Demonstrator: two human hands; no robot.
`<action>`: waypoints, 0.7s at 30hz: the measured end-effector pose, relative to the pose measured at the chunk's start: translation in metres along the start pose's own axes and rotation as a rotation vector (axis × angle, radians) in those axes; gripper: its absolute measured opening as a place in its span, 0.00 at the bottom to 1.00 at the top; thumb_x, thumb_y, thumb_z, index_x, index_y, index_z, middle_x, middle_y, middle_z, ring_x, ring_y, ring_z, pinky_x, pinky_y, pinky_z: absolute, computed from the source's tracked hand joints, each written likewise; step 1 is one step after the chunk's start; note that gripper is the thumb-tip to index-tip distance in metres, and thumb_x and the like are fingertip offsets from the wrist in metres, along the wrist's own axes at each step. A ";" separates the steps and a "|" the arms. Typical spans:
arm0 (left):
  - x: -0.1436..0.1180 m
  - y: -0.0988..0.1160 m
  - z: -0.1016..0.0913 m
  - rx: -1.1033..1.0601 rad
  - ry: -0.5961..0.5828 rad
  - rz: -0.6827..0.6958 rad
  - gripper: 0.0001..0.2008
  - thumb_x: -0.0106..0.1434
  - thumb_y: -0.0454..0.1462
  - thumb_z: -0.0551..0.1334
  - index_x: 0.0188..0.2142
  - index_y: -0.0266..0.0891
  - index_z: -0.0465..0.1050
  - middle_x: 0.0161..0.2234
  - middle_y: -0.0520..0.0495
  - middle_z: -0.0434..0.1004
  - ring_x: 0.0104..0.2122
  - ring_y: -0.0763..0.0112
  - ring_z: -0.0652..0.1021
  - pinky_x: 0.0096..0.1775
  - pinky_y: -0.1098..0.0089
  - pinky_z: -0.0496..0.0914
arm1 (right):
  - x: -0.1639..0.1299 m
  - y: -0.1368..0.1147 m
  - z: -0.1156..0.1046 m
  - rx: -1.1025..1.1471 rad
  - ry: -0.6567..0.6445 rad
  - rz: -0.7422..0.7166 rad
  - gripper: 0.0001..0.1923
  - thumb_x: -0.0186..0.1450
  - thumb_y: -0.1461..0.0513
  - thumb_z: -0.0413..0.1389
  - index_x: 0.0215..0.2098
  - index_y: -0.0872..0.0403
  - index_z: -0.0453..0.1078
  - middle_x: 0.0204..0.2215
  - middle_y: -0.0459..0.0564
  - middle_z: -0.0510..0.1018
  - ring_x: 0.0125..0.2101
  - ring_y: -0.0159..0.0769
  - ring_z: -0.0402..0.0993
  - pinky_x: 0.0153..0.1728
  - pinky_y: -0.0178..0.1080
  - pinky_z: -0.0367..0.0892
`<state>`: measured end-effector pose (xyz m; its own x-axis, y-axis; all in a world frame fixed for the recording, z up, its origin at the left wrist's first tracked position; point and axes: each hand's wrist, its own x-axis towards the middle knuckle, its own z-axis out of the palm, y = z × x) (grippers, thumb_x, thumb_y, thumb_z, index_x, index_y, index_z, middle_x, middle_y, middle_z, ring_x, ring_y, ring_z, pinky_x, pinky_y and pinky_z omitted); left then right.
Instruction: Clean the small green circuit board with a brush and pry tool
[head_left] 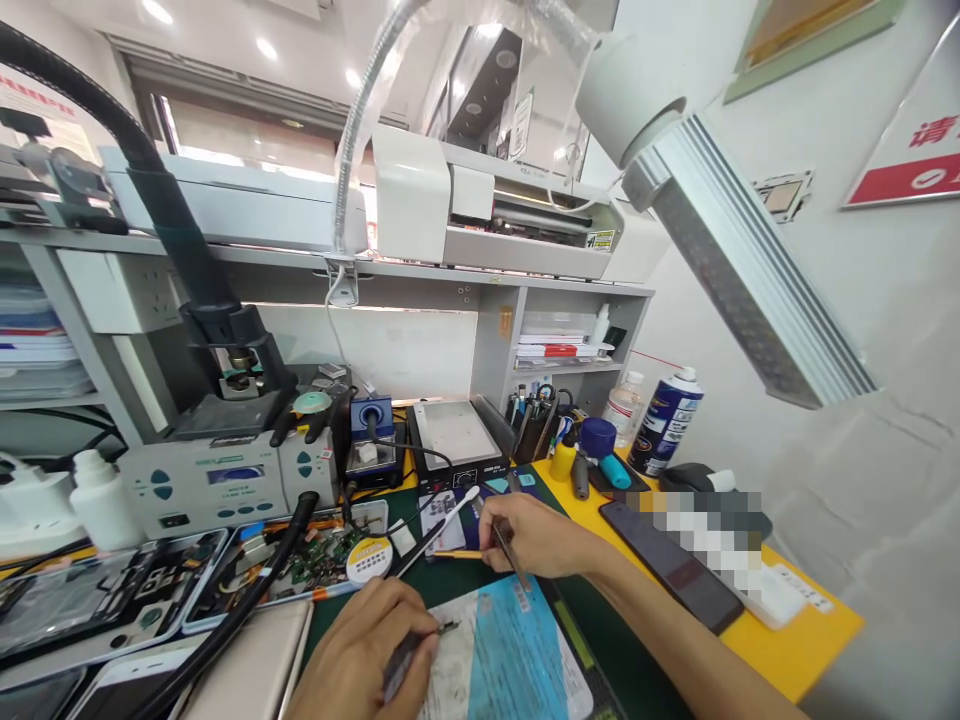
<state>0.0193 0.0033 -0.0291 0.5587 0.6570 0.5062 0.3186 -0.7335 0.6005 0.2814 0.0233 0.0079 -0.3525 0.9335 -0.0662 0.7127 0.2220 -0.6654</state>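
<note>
My left hand [367, 640] is closed around a small dark grey part [401, 660]; a thin metallic tip sticks out past the fingers, and most of the part is hidden. My right hand [536, 535] pinches slim metal tweezers [514, 560], their tips pointing down over a blue and white printed sheet [517, 650]. This sheet lies on the dark green mat [600, 615] beneath both hands. A thin yellow stick [457, 555] ends at the right fingers; whether they touch it I cannot tell. Just beyond lies a white-tipped swab-like stick [442, 525].
Trays with circuit boards [315, 555] and phone parts [112, 590] fill the left, near a grey soldering station [232, 480]. A black hose [247, 610] crosses there. A heating plate [457, 440] stands behind. At right are a spray can [667, 420] and a phone [671, 565]; a lamp [750, 260] hangs above.
</note>
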 end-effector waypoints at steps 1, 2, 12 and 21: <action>0.000 0.001 0.000 0.001 -0.004 -0.007 0.07 0.69 0.35 0.58 0.35 0.43 0.74 0.35 0.49 0.76 0.36 0.65 0.79 0.40 0.68 0.71 | 0.000 0.000 0.001 0.020 0.008 -0.006 0.08 0.70 0.59 0.60 0.39 0.58 0.72 0.29 0.43 0.76 0.25 0.30 0.73 0.27 0.34 0.72; 0.000 0.001 -0.001 0.002 -0.010 -0.015 0.07 0.69 0.35 0.58 0.35 0.43 0.74 0.35 0.49 0.77 0.37 0.64 0.79 0.40 0.68 0.71 | 0.000 -0.001 0.001 0.042 0.020 -0.013 0.08 0.70 0.59 0.60 0.37 0.58 0.72 0.28 0.42 0.75 0.25 0.30 0.73 0.27 0.35 0.72; 0.000 0.005 -0.002 0.006 -0.066 -0.079 0.10 0.70 0.35 0.55 0.36 0.42 0.74 0.36 0.46 0.76 0.38 0.61 0.77 0.38 0.63 0.69 | -0.008 -0.031 0.004 0.611 0.219 -0.097 0.16 0.62 0.54 0.66 0.32 0.54 0.67 0.28 0.44 0.78 0.22 0.28 0.72 0.25 0.34 0.69; -0.001 0.006 -0.002 -0.011 -0.109 -0.094 0.11 0.71 0.33 0.53 0.36 0.42 0.73 0.36 0.47 0.74 0.39 0.60 0.74 0.40 0.61 0.66 | -0.013 -0.057 0.036 0.813 0.424 -0.146 0.12 0.60 0.59 0.69 0.32 0.53 0.70 0.27 0.44 0.79 0.26 0.28 0.74 0.30 0.32 0.70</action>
<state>0.0188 -0.0010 -0.0246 0.6071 0.6992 0.3776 0.3654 -0.6676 0.6486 0.2233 -0.0120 0.0200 -0.0399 0.9723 0.2303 -0.0222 0.2296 -0.9730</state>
